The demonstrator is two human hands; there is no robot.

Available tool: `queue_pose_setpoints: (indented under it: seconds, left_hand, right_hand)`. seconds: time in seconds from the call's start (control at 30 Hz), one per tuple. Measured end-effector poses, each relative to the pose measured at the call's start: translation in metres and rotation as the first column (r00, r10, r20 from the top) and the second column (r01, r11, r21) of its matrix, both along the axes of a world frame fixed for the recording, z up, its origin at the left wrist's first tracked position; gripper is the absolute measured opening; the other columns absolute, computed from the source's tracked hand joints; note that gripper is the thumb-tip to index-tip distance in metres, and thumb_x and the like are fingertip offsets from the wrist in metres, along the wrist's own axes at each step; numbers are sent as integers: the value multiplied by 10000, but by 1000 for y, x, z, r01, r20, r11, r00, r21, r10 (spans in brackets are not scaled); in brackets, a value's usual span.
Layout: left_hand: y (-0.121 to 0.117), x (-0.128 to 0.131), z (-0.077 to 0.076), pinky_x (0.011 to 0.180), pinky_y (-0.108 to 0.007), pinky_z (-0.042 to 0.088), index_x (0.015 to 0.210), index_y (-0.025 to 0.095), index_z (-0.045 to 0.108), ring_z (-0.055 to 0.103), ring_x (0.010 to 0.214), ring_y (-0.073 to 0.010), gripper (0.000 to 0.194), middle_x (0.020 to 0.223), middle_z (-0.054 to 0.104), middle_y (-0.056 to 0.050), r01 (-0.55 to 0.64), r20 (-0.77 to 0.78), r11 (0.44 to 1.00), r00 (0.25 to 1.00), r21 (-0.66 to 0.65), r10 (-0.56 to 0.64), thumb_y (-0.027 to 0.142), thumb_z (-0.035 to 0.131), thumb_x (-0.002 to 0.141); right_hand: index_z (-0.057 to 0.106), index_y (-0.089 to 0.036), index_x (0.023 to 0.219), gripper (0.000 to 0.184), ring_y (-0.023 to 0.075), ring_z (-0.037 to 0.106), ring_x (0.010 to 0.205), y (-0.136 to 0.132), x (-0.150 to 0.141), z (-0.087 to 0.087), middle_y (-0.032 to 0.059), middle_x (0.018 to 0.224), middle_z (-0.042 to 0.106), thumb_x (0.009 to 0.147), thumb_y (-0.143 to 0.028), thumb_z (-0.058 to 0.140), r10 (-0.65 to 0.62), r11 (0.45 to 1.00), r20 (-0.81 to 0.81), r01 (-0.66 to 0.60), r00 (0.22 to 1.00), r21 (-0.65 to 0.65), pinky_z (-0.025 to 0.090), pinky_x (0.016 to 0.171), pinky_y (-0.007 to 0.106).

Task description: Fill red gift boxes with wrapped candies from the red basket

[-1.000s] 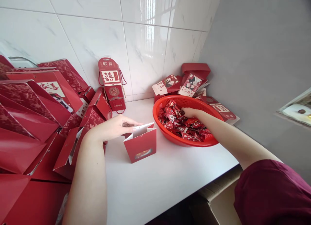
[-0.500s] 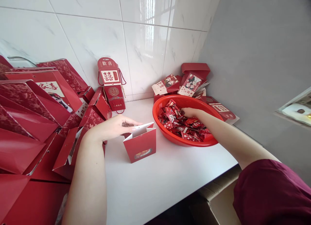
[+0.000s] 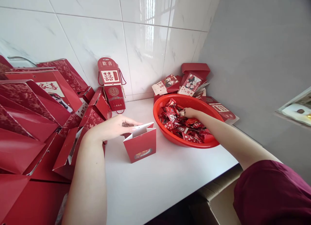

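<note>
On the flat white bench (image 3: 136, 186), the round red plastic basket (image 3: 170, 139) sits beneath the right fingers (image 3: 189, 112), seemingly for easy reach. The left fingers (image 3: 131, 121) pinch the windowed red cardboard box (image 3: 143, 144) below them, likely steadying its open mouth. Small shiny wrapped packets (image 3: 171, 117) touch the right fingers; whether gripped, I cannot tell.

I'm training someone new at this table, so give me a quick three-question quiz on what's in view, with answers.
1. What does the left hand hold?
2. True or false: the right hand is inside the red basket.
3. Which is nearest to the tall red box with cord handles?
A) gray wall
B) white tiled wall
C) cardboard box

Key:
1. The open-topped red box with a small window.
2. True.
3. B.
</note>
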State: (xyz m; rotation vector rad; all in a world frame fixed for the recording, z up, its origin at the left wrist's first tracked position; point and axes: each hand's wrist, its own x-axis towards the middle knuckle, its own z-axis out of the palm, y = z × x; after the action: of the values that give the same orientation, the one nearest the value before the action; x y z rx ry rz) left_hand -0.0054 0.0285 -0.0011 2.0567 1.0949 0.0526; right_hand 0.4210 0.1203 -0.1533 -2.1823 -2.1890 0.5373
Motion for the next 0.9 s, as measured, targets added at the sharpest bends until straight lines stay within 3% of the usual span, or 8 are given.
queue_pose_setpoints:
  seconds: [0.2,0.3,0.47,0.63,0.73,0.83,0.9]
  left_hand:
    - [1,-1,0,861,-272,482,1259,321,636,624,1045,-227,438,1192,681,8,7,-3,1000,1000,-8,-7,456,561,849]
    - [2,-1,-1,859,-268,483,1261,321,635,627,1038,-223,439,1196,680,10,14,6,1000,1000,-12,-14,459,560,851]
    - [4,-2,-3,868,-271,480,1249,327,642,625,1047,-225,433,1208,676,15,16,13,1000,1000,-10,-16,474,569,849]
    - [5,-2,-5,878,-261,474,1238,339,649,628,1040,-214,424,1248,660,27,6,27,1000,1000,-18,-6,474,592,840]
    - [4,-2,-5,872,-263,474,1253,313,642,628,1039,-218,445,1232,670,12,13,33,1000,999,-27,-12,476,585,843]
    - [3,-1,-6,869,-263,469,1264,305,634,620,1052,-218,447,1216,678,10,44,50,999,998,-21,-43,465,573,852]
    - [3,0,-6,869,-255,461,1259,305,638,608,1073,-217,440,1222,674,15,62,60,998,996,3,-62,452,573,849]
  right_hand:
    - [689,-117,938,263,300,630,1031,1,12,27,135,1035,703,769,-316,717,-104,990,-98,113,990,89,461,948,402]
    - [679,-121,927,241,275,663,966,-7,17,43,105,973,724,780,-311,689,-65,990,-264,96,962,105,489,908,359]
    - [657,-96,955,358,247,695,883,-21,6,68,129,947,728,767,-397,705,19,993,-491,39,871,108,514,861,338]
    - [665,-121,918,360,235,679,802,-48,-49,102,86,849,721,758,-441,705,207,970,-522,-105,827,219,503,784,326]
    - [652,-160,975,328,213,637,811,-85,-101,124,52,876,696,835,-455,625,356,903,-519,-145,777,404,473,727,301]
    - [628,-173,960,325,182,594,811,-129,-148,142,44,873,643,941,-460,477,424,870,-599,-121,680,478,448,717,285]
    - [601,-176,852,282,155,537,756,-153,-169,153,25,811,569,956,-408,479,503,795,-524,-131,687,592,422,693,277]
